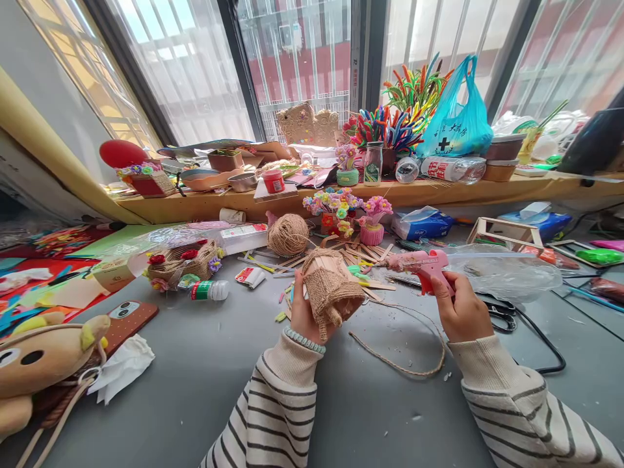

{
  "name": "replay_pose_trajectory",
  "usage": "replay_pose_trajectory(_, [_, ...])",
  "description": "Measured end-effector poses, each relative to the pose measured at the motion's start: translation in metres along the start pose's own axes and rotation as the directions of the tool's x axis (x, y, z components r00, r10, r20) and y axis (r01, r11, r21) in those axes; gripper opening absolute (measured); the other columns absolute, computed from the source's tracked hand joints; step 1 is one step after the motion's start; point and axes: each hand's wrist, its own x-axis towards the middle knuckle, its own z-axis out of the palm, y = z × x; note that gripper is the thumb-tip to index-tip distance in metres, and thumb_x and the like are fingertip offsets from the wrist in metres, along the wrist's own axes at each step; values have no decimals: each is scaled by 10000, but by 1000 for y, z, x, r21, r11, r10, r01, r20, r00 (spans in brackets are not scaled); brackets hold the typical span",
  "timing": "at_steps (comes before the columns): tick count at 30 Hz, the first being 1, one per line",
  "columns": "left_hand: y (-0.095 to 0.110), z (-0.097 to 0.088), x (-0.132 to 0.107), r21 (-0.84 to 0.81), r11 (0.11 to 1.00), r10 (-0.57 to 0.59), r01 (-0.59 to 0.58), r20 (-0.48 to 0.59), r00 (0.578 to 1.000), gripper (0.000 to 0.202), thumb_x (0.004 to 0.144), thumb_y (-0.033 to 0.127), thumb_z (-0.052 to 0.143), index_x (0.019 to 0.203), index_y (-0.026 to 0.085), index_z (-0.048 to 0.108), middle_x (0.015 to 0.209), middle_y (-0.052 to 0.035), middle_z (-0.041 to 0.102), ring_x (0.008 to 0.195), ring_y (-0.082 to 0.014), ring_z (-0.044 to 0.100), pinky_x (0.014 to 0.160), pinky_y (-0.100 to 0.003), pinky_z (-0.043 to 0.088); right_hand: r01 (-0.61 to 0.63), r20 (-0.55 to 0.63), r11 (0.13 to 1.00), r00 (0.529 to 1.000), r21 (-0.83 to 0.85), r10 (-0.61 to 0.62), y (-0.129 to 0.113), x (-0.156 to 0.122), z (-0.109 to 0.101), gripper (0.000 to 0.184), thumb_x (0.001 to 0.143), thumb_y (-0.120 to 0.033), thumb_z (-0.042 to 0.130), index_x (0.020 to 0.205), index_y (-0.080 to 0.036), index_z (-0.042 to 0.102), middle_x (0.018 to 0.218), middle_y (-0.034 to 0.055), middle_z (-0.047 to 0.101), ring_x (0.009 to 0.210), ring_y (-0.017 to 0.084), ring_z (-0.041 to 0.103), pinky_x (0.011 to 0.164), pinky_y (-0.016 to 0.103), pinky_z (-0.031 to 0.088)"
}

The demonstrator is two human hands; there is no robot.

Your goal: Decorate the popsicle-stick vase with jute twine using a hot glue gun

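My left hand is closed round a small cup-shaped piece of wooden sticks wrapped in jute twine, held above the grey table. My right hand grips a pink hot glue gun, its nozzle pointing left toward the wrapped piece. A loose length of twine trails from the piece onto the table between my arms. A ball of jute twine sits behind the piece, with loose wooden sticks beside it.
A phone in a brown case, a plush bear and a tissue lie at left. A twine basket with flowers and a small bottle sit nearby. The glue gun's black cord runs right. The window ledge is crowded with craft items.
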Motion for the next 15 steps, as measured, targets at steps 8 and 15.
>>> replay_pose_trajectory(8, [-11, 3, -4, 262, 965, 38, -29, -30, 999, 428, 710, 357, 572, 1061, 112, 563, 977, -109, 662, 983, -264, 578, 916, -436, 406, -80, -2, 995, 997, 53, 81, -9, 1, -8, 609, 770, -653, 280, 981, -150, 550, 773, 103, 635, 640, 226, 571, 569, 317, 412])
replay_pose_trajectory(15, [-19, -2, -1, 651, 736, 293, -187, -57, 954, 449, 626, 288, 684, 1034, 165, 543, 1053, -90, 627, 1031, -272, 554, 868, -396, 447, -91, -24, 994, 995, 58, 92, -22, 1, -20, 754, 572, -792, 396, 952, -158, 545, 737, 73, 592, 601, 203, 546, 564, 322, 420])
